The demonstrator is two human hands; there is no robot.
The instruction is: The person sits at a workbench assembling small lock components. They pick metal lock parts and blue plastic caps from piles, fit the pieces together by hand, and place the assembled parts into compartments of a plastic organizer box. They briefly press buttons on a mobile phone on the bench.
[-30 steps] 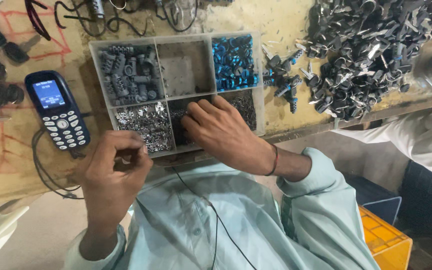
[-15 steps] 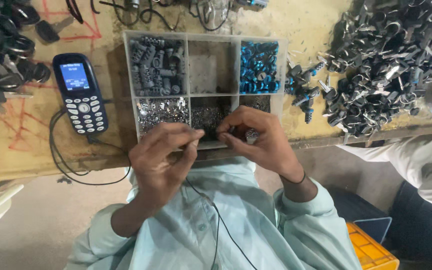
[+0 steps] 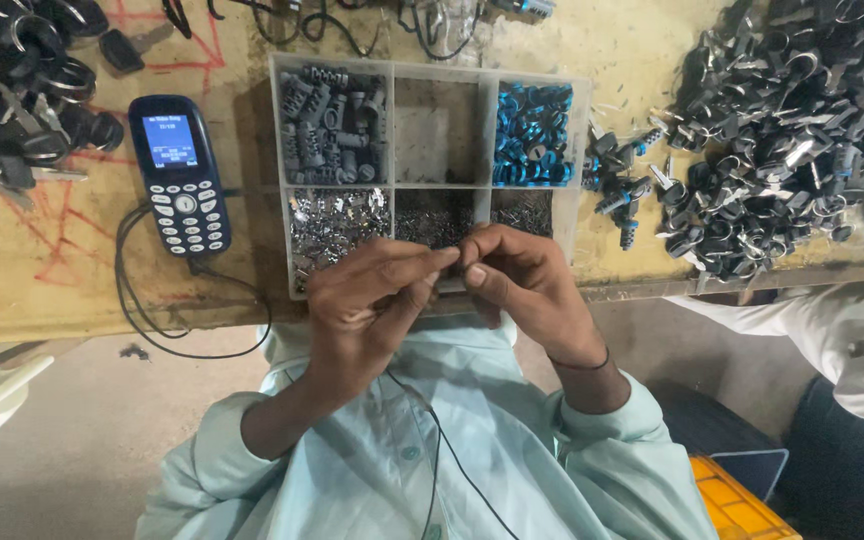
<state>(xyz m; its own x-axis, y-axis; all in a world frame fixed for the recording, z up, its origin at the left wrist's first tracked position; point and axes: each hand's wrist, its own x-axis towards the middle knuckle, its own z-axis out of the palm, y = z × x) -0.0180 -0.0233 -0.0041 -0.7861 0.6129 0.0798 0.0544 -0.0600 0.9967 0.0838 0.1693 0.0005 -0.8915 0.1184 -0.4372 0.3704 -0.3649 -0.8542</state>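
My left hand [image 3: 367, 300] and my right hand [image 3: 522, 285] meet fingertip to fingertip over the near edge of a compartment tray [image 3: 482, 82]. Between the fingertips sits a very small part, too small to identify. The tray holds grey cylinders [image 3: 332, 125] at far left, blue parts [image 3: 535, 135] at far right, and small shiny metal pieces [image 3: 337, 222] in the near-left cell. Dark tiny parts fill the near-middle cell [image 3: 432, 215].
A dark blue keypad phone [image 3: 180, 175] with a black cable lies left of the tray on the wooden bench [image 3: 42, 270]. Piles of dark metal key parts sit at right [image 3: 782, 130] and far left [image 3: 12, 90]. Another person's white sleeve [image 3: 832, 340] is at right, an orange crate [image 3: 737, 505] below.
My right hand left the tray's near cell and came together with my left hand. Both hands now pinch at one spot over the tray edge. The view has shifted slightly.
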